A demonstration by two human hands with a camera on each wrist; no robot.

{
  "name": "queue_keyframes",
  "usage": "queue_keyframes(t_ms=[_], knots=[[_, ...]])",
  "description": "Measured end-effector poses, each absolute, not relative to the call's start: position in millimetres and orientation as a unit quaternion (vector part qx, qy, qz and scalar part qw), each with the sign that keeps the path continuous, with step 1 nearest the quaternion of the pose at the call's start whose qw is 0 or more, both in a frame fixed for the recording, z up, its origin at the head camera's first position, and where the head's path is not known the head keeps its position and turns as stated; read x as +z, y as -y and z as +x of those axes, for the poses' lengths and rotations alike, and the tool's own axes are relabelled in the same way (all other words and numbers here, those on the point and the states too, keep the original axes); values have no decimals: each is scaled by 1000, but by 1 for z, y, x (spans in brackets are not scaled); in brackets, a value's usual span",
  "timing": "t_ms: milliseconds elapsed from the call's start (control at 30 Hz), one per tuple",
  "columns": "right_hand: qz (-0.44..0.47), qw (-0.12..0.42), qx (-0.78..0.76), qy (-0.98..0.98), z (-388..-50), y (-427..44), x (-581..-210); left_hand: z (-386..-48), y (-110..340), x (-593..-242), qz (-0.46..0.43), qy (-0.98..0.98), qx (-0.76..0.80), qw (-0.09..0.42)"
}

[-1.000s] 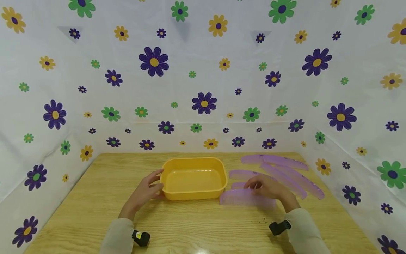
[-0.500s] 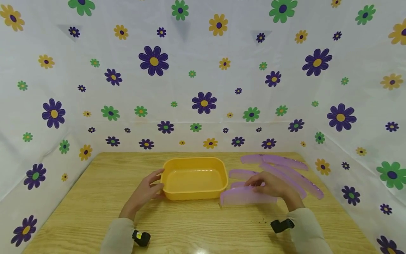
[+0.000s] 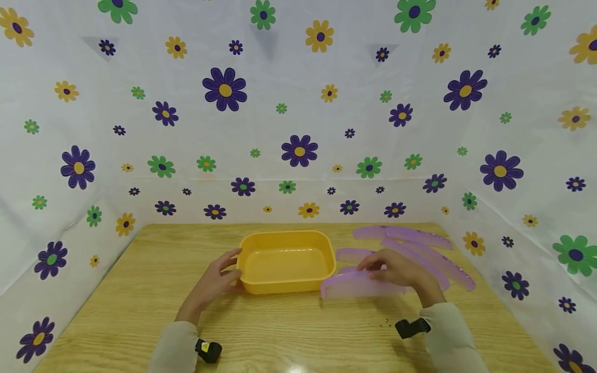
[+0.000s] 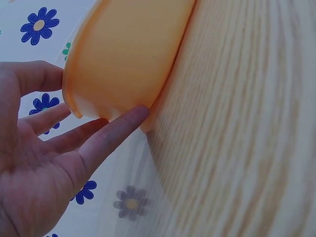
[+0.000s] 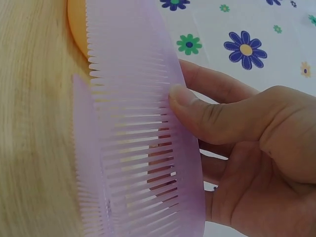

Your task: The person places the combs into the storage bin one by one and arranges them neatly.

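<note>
A yellow plastic basin (image 3: 286,287) stands on the table in the head view. Against its left end rests my left hand (image 3: 223,274), fingers and thumb spread and fairly straight along the outer wall, as the left wrist view shows on the basin (image 4: 128,59). To the right of the basin, my right hand (image 3: 389,269) pinches a translucent purple comb (image 3: 345,287) by its spine. Its teeth point down toward the table in the head view. The right wrist view shows the thumb on one face of the comb (image 5: 133,98) and the fingers behind it.
Several more purple combs (image 3: 420,237) lie on the table's right side, some overlapping. Another comb (image 5: 89,158) lies beside the held one in the right wrist view. Small dark specks (image 3: 386,324) dot the wooden table (image 3: 280,331). Flowered white sheets (image 3: 298,119) surround the table.
The held comb has risen slightly, with its left end now near the basin's lower right corner. My right hand has shifted up a little. The left hand and basin look the same.
</note>
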State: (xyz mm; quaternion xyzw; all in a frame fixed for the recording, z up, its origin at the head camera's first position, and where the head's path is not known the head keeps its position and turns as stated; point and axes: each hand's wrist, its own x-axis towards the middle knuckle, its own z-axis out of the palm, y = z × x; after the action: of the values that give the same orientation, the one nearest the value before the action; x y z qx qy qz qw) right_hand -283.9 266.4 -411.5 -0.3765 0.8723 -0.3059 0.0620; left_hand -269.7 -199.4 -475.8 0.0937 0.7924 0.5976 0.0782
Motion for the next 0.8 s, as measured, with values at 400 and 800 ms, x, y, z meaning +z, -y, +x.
queue_keyframes(t_ms=[400,800], knots=[[-394,61,-306,-865,-284,-255,-402,-268,199,-475,85,-804,585,70],[-398,26,-314,-861,-295,-241,-388,-269,200,-479,86,-799,592,70]])
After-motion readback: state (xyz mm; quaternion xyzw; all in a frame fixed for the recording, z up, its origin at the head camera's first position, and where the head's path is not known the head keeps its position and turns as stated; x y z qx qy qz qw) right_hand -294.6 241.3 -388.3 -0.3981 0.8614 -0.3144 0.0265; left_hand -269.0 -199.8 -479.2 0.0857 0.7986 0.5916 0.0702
